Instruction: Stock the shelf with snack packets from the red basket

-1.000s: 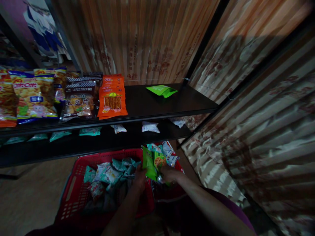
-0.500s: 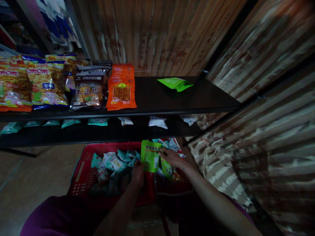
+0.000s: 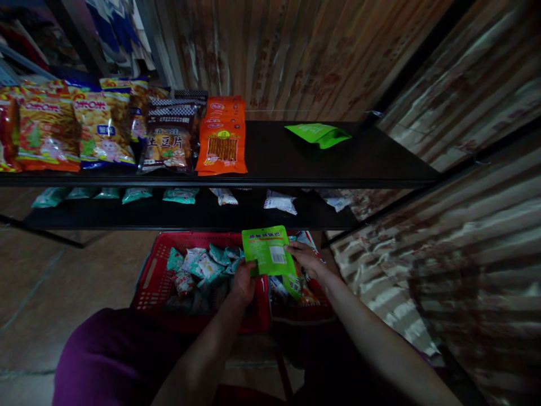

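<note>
A bright green snack packet [image 3: 267, 250] is held flat above two red baskets, its back label facing me. My left hand [image 3: 244, 282] grips its lower left corner. My right hand [image 3: 305, 258] pinches its right edge. Beneath it, the left red basket [image 3: 152, 282] holds several small teal and white packets. The right red basket [image 3: 325, 310] holds more green and mixed packets. Another green packet [image 3: 316, 133] lies on the top black shelf [image 3: 380, 160] to the right.
The top shelf carries orange packets [image 3: 222, 144], a dark chip bag [image 3: 169, 144] and yellow-orange bags [image 3: 71, 124] at the left. The lower shelf [image 3: 190, 217] holds small teal and white sachets. Striped curtains hang behind and to the right. Wooden floor lies at the left.
Both hands have lifted the green packet out of the right basket and turned it flat, label up. The view has shifted, so the shelves sit higher and further right.
</note>
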A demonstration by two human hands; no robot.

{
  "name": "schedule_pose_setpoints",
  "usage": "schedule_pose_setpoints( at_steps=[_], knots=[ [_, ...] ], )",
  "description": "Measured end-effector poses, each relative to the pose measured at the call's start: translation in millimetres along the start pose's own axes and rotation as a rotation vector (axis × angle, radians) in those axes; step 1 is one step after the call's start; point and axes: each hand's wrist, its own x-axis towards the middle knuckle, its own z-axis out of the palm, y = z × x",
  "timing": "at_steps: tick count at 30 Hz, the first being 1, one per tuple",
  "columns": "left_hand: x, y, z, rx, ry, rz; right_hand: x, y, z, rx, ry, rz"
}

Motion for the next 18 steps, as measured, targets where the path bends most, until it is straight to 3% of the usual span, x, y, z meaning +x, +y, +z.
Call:
schedule_pose_setpoints(
  at_steps=[5, 9, 18],
  knots=[
    [-0.6, 1.2, 2.2, 0.018, -0.001, -0.073, -1.1, 7.3, -3.6, 0.103, 0.020, -0.002],
    [-0.6, -9.7, 2.4, 0.089, 0.000, -0.107, -5.1, 10.3, -11.2, 0.094, 0.149, 0.013],
    [-1.7, -26.0, 13.9, 0.060, -0.101, -0.045, -10.1, 5.8, -31.4, -0.036, 0.236, -0.011]
  ],
)
